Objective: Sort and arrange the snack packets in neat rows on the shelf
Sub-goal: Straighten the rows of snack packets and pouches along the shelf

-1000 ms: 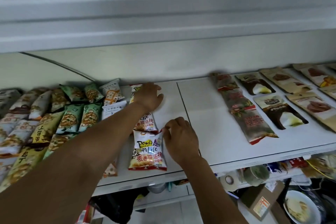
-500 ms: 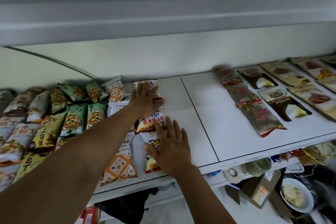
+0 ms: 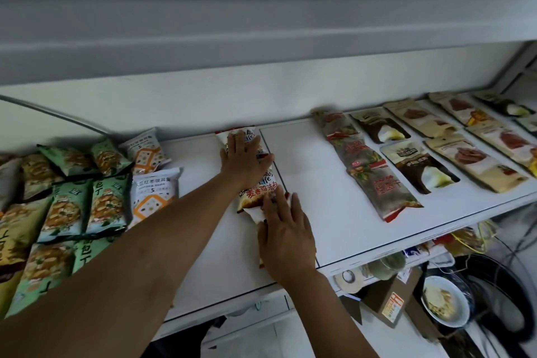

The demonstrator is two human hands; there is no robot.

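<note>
On the white shelf (image 3: 334,183) a column of red-and-white snack packets (image 3: 258,192) runs front to back at the middle. My left hand (image 3: 244,163) lies flat, fingers spread, on the rear packets of that column. My right hand (image 3: 286,235) lies flat on the front packet, covering most of it. Neither hand grips anything. To the left sit green packets (image 3: 84,206) and white-orange packets (image 3: 152,192) in rough rows. To the right, a row of red-brown packets (image 3: 369,171) and brown and tan pouches (image 3: 418,166) lie in neat lines.
An upper shelf edge (image 3: 261,38) hangs above. Below the shelf at the right are a cardboard box (image 3: 389,299), a tape roll (image 3: 348,279), a bowl (image 3: 444,302) and dark cables (image 3: 505,293). Bare shelf surface lies on both sides of the middle column.
Both hands slid the red-and-white packets to the right, away from the white-orange packets. The right hand went from pinching a packet corner to lying flat on the front packet.
</note>
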